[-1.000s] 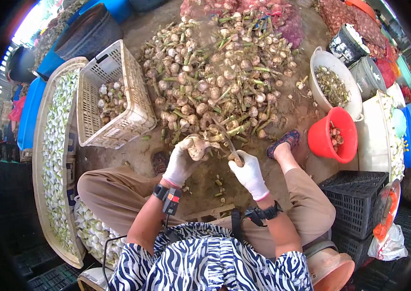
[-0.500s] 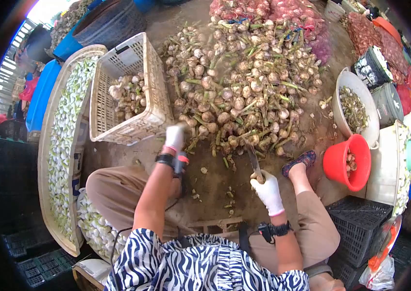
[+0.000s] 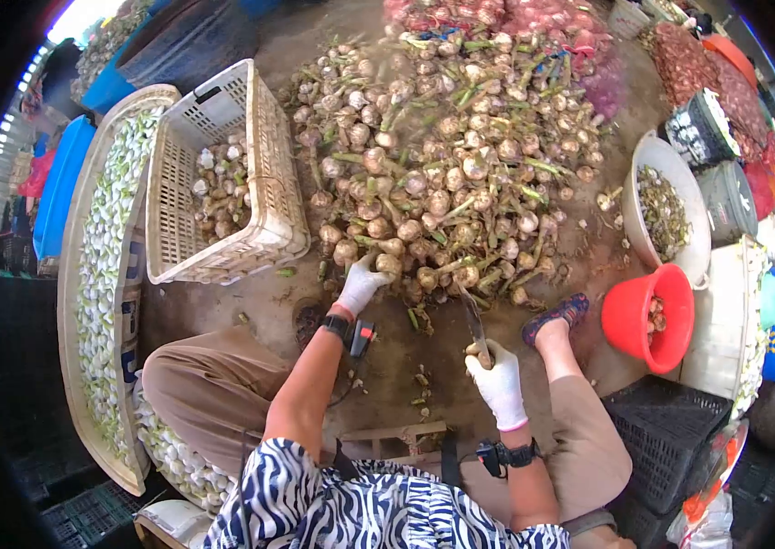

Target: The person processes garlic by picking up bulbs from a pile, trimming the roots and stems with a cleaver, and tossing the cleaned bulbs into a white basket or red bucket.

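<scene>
A large heap of garlic bulbs with cut stalks (image 3: 460, 174) lies on the floor in front of me. At its near edge, my left hand (image 3: 363, 285), in a white glove, has its fingers closed around a garlic bulb (image 3: 389, 266). My right hand (image 3: 499, 384), also gloved, grips a knife (image 3: 472, 318) by its handle, the blade pointing up toward the heap. To the left stands a tilted white plastic crate (image 3: 264, 206) with loose garlic bulbs (image 3: 222, 188) inside.
A long tray (image 3: 65, 339) of white-and-green pieces runs along the left. On the right are a red bucket (image 3: 621, 316) holding a few bulbs, a pale basin (image 3: 700, 215) of trimmings and a black crate (image 3: 666, 439). Red mesh sacks (image 3: 543, 18) lie behind the heap.
My left hand has moved right from beside the white crate to the heap's near edge and closed on a garlic bulb. My right hand still holds the knife, nearly unmoved.
</scene>
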`<action>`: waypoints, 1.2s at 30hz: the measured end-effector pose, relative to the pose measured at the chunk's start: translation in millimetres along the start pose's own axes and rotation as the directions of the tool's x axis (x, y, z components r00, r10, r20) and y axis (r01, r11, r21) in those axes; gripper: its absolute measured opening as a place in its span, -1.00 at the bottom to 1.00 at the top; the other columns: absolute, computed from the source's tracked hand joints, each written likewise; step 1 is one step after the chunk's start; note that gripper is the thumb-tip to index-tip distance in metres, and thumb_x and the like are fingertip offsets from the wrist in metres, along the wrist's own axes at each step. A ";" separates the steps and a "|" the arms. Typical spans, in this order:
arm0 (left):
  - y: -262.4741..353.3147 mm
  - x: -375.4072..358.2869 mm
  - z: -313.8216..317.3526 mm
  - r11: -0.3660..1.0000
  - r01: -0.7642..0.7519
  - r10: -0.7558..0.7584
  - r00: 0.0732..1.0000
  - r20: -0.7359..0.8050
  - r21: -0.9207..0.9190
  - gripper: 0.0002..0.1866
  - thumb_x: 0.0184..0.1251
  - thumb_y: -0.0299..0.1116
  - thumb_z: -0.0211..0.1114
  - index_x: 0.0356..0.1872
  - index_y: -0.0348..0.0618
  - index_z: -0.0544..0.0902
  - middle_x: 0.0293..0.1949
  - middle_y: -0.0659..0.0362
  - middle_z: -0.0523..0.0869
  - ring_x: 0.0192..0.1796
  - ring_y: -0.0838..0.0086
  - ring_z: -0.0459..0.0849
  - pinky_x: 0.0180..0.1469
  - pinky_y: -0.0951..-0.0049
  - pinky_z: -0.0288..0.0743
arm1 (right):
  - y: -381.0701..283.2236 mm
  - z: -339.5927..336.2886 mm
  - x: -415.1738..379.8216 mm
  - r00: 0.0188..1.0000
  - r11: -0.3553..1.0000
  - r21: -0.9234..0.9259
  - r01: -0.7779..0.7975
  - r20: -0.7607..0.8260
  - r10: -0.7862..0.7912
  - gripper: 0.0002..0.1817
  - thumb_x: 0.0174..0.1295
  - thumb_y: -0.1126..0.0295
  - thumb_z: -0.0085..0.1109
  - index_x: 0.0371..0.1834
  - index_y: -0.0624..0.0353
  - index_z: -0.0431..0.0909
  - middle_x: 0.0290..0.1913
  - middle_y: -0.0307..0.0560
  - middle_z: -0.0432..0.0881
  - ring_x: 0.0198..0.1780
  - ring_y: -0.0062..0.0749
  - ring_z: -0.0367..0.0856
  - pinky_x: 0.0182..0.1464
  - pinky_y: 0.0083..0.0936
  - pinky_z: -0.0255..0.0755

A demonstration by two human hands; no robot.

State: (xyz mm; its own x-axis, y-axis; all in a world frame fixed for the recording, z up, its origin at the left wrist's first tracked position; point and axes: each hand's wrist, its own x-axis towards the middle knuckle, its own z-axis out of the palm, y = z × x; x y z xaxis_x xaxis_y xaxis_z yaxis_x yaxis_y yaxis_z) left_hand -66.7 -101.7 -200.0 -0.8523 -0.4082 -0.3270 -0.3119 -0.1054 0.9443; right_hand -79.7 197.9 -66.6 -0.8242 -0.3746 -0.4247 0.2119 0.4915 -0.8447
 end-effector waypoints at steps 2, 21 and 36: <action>30.2 -22.7 18.9 0.997 0.045 -0.035 0.990 0.136 -0.070 -0.31 -0.02 -0.40 0.50 0.21 -0.38 0.49 -0.03 0.16 0.70 0.03 0.51 0.64 0.11 0.45 0.53 | 0.9 -4.1 -2.7 0.941 0.909 -0.321 0.265 -0.121 -0.317 -0.85 0.17 0.46 0.26 -0.25 0.30 0.62 -0.51 -0.02 0.64 -0.47 -0.41 0.65 -0.38 -0.42 0.47; 161.6 -155.7 68.5 0.907 -0.369 0.274 0.884 0.379 0.203 -0.45 0.04 -0.31 0.52 0.08 -0.28 0.58 -0.14 0.09 0.75 -0.09 0.50 0.70 0.02 0.46 0.56 | -9.1 -5.0 -36.6 0.636 0.474 -0.690 0.547 -0.025 -0.771 -0.61 -0.10 0.47 0.24 -0.10 0.18 0.55 -0.37 -0.06 0.56 -0.33 -0.13 0.61 -0.30 -0.24 0.51; 137.2 -143.8 53.7 0.812 0.090 0.070 0.966 0.249 -0.577 -0.48 0.12 -0.31 0.50 0.05 -0.27 0.47 -0.17 0.13 0.66 -0.23 0.42 0.69 -0.23 0.48 0.60 | -29.7 -9.3 -34.8 0.950 0.954 0.014 0.299 -0.095 -0.297 -0.89 0.20 0.47 0.22 -0.25 0.26 0.63 -0.45 0.10 0.65 -0.40 -0.11 0.68 -0.30 -0.46 0.49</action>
State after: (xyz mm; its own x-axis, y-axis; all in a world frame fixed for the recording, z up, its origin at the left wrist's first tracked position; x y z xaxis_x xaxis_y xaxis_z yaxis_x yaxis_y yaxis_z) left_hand -9.5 -8.8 -25.4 -0.9498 -0.1757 -0.2589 -0.0876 -0.6451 0.7591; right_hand -62.2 203.6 -23.8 -0.8958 -0.4273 -0.1221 -0.0372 0.3460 -0.9375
